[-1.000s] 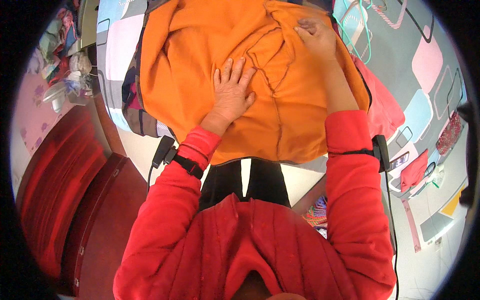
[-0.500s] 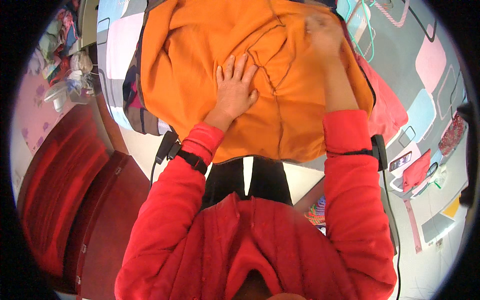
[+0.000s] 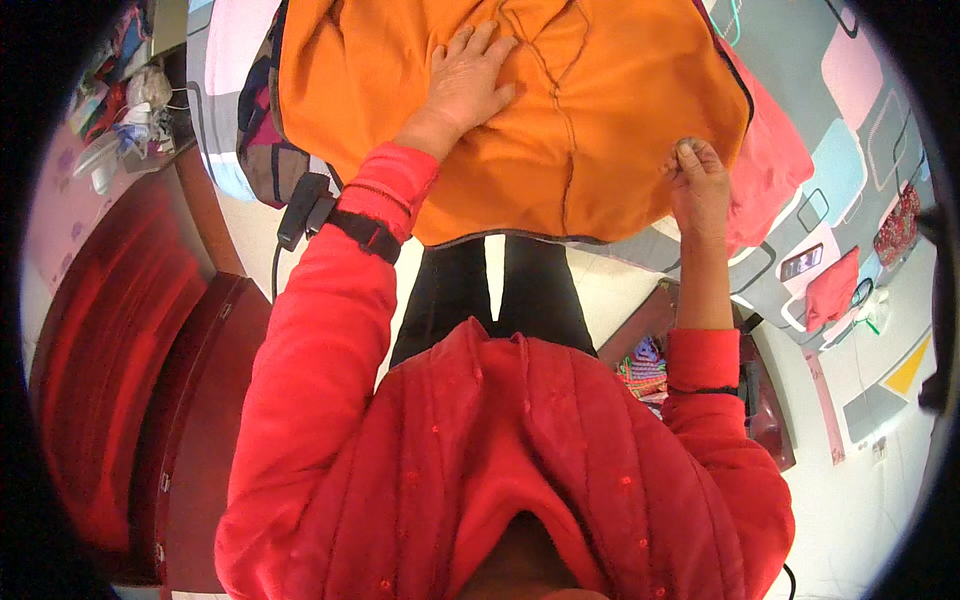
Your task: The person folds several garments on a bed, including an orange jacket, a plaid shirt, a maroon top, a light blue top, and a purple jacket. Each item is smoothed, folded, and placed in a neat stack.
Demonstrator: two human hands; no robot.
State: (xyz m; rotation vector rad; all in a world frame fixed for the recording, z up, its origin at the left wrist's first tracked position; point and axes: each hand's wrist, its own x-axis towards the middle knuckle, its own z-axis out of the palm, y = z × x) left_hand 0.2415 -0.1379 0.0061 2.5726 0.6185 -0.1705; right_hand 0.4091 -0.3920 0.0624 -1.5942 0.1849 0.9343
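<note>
An orange cloth (image 3: 620, 110) with dark seams and dark edging lies spread in front of me, soft folds on its left side. It looks like the inner side of a garment, but its full shape runs out of the picture. My left hand (image 3: 465, 85) rests flat on it, fingers spread, just left of the branching seam. At the cloth's near right side my right hand (image 3: 702, 185) is closed in a pinch, thumb against fingers. Whatever is between those fingertips, if anything, is too small to make out. A patterned dark fabric (image 3: 285, 165) shows under the cloth's left edge.
The cloth lies on a patterned grey, pink and blue bedspread (image 3: 845, 170). Pink-red fabric (image 3: 775, 165) sticks out at its right. Farther right are a phone (image 3: 802, 262) and a red pouch (image 3: 832, 290). Dark red furniture (image 3: 215, 430) stands at my left, with assorted clutter (image 3: 125, 130) beyond.
My right hand has come from the cloth's far right part back toward me to its near right edge. My left hand stays flat beside the seam; the whole view has shifted.
</note>
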